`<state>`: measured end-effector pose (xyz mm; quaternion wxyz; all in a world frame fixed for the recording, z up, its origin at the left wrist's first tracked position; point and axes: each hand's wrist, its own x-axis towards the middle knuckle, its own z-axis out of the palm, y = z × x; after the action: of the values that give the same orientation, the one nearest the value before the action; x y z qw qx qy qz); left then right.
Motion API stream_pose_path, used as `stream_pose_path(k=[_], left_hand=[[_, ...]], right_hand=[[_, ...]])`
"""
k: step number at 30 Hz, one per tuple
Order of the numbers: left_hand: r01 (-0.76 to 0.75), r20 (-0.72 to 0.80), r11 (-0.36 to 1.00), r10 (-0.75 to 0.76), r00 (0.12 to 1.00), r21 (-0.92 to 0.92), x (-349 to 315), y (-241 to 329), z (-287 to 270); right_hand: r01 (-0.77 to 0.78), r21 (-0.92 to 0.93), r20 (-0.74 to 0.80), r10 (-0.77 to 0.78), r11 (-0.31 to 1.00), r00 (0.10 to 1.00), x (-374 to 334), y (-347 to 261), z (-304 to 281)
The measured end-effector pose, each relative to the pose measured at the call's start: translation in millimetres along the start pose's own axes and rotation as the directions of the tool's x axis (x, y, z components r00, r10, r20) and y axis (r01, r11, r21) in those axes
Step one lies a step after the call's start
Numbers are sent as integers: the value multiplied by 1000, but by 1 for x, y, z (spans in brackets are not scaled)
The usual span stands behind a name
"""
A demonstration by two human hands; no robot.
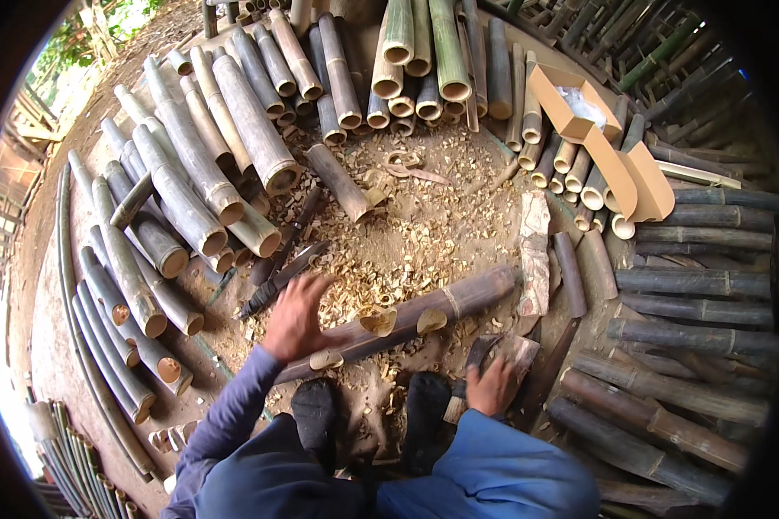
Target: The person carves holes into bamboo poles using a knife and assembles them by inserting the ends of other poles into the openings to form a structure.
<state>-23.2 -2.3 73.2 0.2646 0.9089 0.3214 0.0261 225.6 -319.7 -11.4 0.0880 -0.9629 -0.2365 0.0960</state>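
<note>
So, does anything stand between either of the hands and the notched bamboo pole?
Nothing visible stands between the left hand and the notched bamboo pole. The wooden block at the right hand lies partly between that hand and the pole.

We look onto a bamboo workshop, open toward greenery (78, 36) at far left. Pale shavings (398, 246) litter its floor (48, 337); cut poles (701, 337) crowd both sides.

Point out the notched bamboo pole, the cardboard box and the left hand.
Notched bamboo pole (405, 319), head view: wall between two notches.
Cardboard box (552, 104), head view: side wall.
Left hand (295, 318), head view: back.
</note>
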Motion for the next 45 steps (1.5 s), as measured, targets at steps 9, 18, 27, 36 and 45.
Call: stream_pose_path(k=[9,18,27,36,45], left_hand=[[306,52,952,-304,951,-29,-88,-37,87],[140,5,971,-142,990,-192,-19,-21,34],[165,135,985,-157,978,-55,77,-20,61],[-97,-590,969,-56,805,-226,-44,40,-90],[252,-3,49,-984,180,-967,-194,-246,-195]], right_hand=[[-35,-156,-69,24,987,997,211,35,-20],[334,253,9,-347,908,938,189,-9,17],[353,17,189,-350,935,918,178,-47,10],[299,-58,368,-258,953,893,183,-72,5],[248,-126,420,-175,961,890,164,-93,-18]])
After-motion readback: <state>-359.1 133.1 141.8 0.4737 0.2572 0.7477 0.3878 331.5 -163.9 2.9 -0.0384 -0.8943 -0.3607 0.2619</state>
